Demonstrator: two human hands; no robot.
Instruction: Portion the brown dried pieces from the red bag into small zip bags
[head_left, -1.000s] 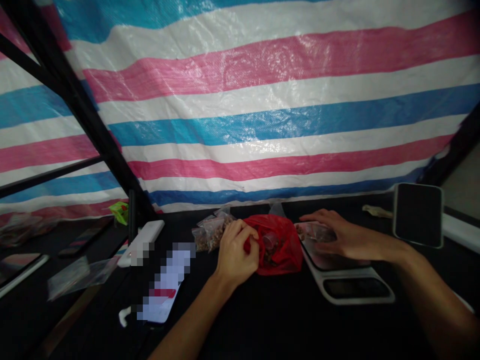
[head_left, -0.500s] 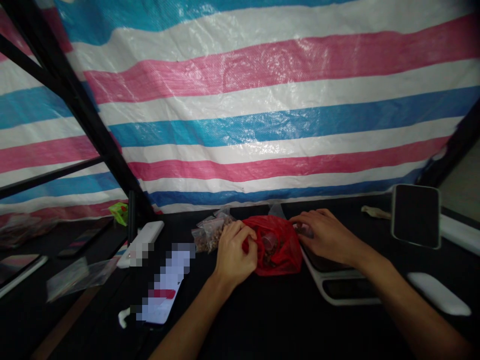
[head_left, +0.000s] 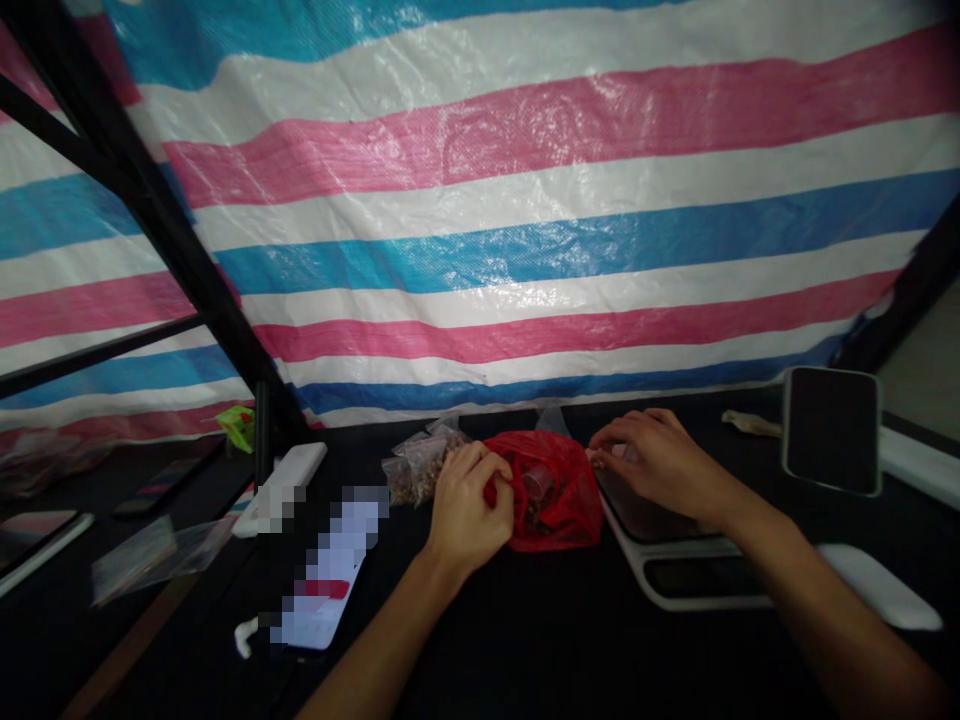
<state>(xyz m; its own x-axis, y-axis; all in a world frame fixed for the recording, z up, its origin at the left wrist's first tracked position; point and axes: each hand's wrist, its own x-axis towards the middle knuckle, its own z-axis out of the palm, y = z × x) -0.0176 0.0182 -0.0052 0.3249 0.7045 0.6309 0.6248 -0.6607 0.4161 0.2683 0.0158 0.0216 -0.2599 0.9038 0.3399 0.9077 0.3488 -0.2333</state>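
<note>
My left hand (head_left: 471, 505) is closed on the near-left edge of a red plastic bag (head_left: 574, 515), which lies with its mouth open. Inside it show a small clear plastic cup (head_left: 537, 482) and brownish bits too small to name. My right hand (head_left: 660, 468) is over the plate of a kitchen scale (head_left: 660, 592), just right of the bag. Its fingers curl down, with the fingertips together near something pinkish and clear that they partly hide. Several small clear zip bags (head_left: 427, 465) of brown pieces lie behind my left hand.
Left lie a phone (head_left: 337, 580) with a lit screen, a white device (head_left: 289, 485) and flat clear bags (head_left: 150, 555). Right are a dark-screened device (head_left: 831, 432) and a white oblong object (head_left: 877, 585). A striped tarp (head_left: 525, 230) hangs behind the black table (head_left: 540, 640).
My right hand has shifted slightly right and lifted a little over the scale, its fingers more curled. My left hand keeps its hold on the red bag.
</note>
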